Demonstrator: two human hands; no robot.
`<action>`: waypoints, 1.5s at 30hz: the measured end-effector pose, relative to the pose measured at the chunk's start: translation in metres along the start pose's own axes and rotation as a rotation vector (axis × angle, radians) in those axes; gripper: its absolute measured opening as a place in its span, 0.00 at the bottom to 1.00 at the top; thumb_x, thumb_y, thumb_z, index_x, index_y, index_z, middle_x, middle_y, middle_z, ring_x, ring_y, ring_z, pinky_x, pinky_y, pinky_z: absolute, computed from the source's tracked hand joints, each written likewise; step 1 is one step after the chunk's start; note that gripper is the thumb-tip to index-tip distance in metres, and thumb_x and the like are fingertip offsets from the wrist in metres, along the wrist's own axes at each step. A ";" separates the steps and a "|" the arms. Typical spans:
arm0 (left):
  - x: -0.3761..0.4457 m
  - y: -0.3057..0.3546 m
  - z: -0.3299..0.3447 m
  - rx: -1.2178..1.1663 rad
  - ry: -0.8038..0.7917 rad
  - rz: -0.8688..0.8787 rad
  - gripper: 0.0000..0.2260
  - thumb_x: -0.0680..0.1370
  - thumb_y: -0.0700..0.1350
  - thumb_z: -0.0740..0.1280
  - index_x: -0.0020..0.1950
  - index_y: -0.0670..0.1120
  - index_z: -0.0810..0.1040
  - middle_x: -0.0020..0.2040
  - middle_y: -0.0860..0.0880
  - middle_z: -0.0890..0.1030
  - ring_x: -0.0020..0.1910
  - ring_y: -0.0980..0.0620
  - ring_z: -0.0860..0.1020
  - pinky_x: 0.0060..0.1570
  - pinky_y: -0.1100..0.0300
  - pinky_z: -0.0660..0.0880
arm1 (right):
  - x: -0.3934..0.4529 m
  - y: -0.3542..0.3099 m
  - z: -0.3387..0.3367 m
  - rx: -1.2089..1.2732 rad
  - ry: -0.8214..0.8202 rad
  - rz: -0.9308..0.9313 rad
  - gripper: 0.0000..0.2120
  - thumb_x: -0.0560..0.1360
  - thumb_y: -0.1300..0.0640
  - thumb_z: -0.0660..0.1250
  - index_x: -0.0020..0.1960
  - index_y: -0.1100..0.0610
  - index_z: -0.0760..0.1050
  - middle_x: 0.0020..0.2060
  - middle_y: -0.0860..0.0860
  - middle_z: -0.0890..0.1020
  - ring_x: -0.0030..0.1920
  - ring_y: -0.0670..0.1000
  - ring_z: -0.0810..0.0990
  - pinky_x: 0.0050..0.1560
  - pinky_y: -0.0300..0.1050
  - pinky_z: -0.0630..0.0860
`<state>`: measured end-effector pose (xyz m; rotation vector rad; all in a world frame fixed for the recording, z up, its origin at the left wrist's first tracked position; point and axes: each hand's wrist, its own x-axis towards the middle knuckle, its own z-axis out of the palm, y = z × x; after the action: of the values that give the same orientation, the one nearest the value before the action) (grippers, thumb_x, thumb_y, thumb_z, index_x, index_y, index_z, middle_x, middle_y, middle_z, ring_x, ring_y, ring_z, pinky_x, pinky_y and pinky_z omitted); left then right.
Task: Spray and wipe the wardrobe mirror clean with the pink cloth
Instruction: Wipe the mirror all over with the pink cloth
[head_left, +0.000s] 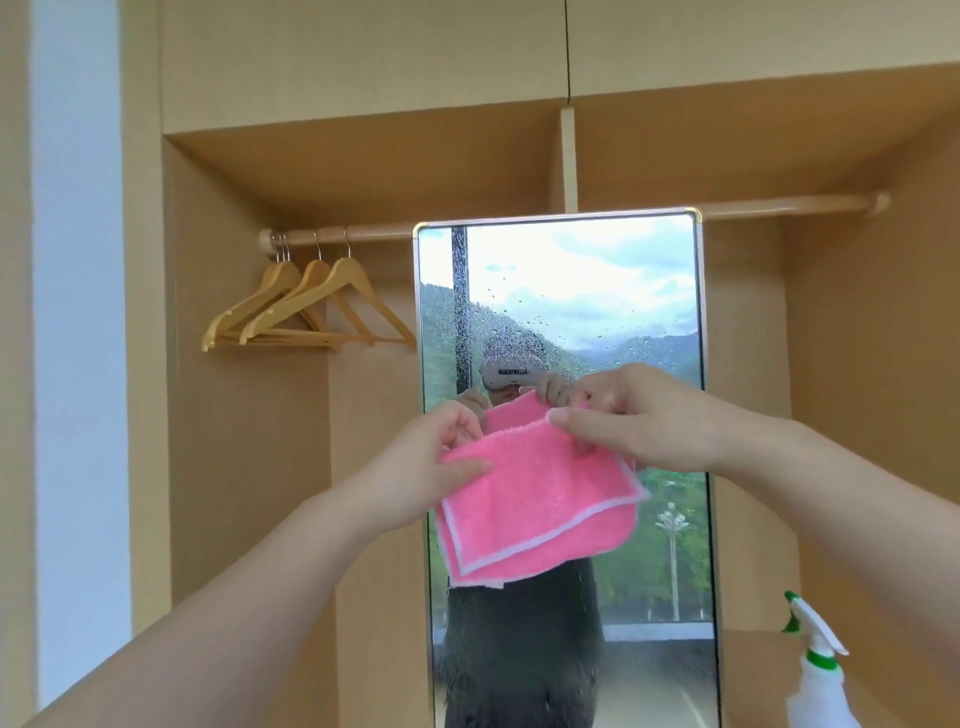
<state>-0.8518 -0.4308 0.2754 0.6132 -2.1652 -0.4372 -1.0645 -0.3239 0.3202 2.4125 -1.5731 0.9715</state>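
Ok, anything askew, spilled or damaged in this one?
Nothing is damaged or askew. The tall metal-framed mirror is speckled with droplets across its upper glass, which fits a mirror that has been sprayed. Both hands, left and right, pinch the folded pink cloth. The white spray bottle stands upright at lower right.

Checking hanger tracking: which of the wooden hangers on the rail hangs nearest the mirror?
The rightmost hanger: its lower arm reaches almost to the mirror frame; the others bunch at the rail's left end.
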 end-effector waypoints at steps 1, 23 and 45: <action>0.004 0.001 -0.006 0.046 0.087 0.019 0.10 0.73 0.41 0.73 0.46 0.48 0.72 0.40 0.54 0.76 0.38 0.57 0.73 0.36 0.69 0.68 | 0.006 0.004 0.005 -0.070 0.107 -0.004 0.23 0.75 0.49 0.68 0.31 0.68 0.74 0.35 0.59 0.75 0.31 0.47 0.73 0.32 0.38 0.67; 0.180 0.026 -0.128 0.544 0.113 0.610 0.13 0.74 0.40 0.70 0.53 0.46 0.69 0.41 0.56 0.70 0.39 0.54 0.70 0.38 0.65 0.67 | 0.189 -0.006 0.079 -1.152 0.548 -0.252 0.15 0.72 0.60 0.62 0.57 0.63 0.74 0.49 0.59 0.76 0.48 0.60 0.73 0.50 0.53 0.69; 0.115 -0.124 -0.054 0.277 -0.086 -0.102 0.03 0.79 0.43 0.60 0.46 0.46 0.67 0.42 0.48 0.74 0.39 0.50 0.72 0.40 0.54 0.71 | 0.245 0.021 0.072 -0.904 0.598 -0.063 0.24 0.83 0.49 0.47 0.76 0.59 0.58 0.77 0.60 0.53 0.77 0.58 0.51 0.76 0.55 0.47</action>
<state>-0.8372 -0.6025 0.3171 0.8743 -2.3033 -0.2210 -0.9857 -0.5562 0.3948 1.3817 -1.2865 0.6537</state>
